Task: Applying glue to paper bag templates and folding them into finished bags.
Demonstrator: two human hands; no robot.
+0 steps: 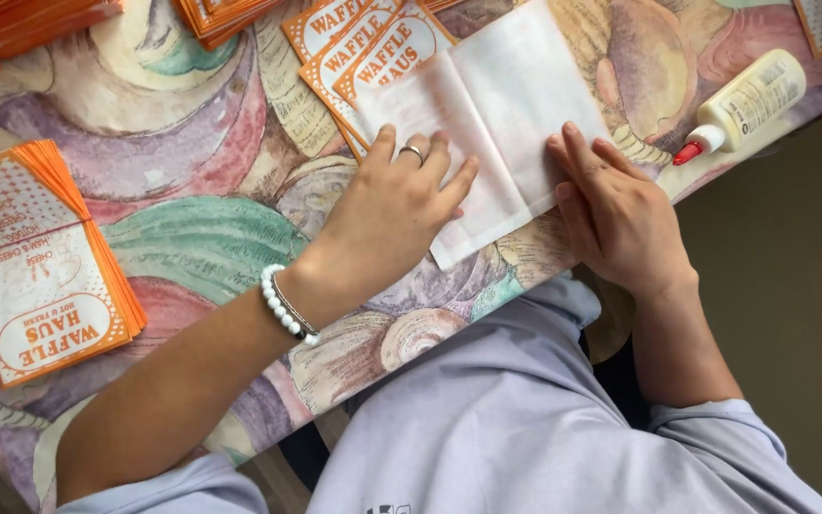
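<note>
While both hands lie flat on it, the white paper sheet (487, 124) rests printed side down near the table's (192, 190) front edge. The left hand (397, 214) presses its left half and the right hand (611, 209) its right half, fingers stretched, gripping nothing. The sheet seems folded or creased along its middle, so the pressing looks nearly done; a stack of orange printed sheets (40, 262) lies at the left, and a glue bottle (744, 105) at the right. The sheet's long axis runs slanted, from near left to far right.

home craft table | shell-patterned tablecloth (192, 162) | glue bottle (749, 100) | stacked orange paper sleeves (40, 266)
</note>
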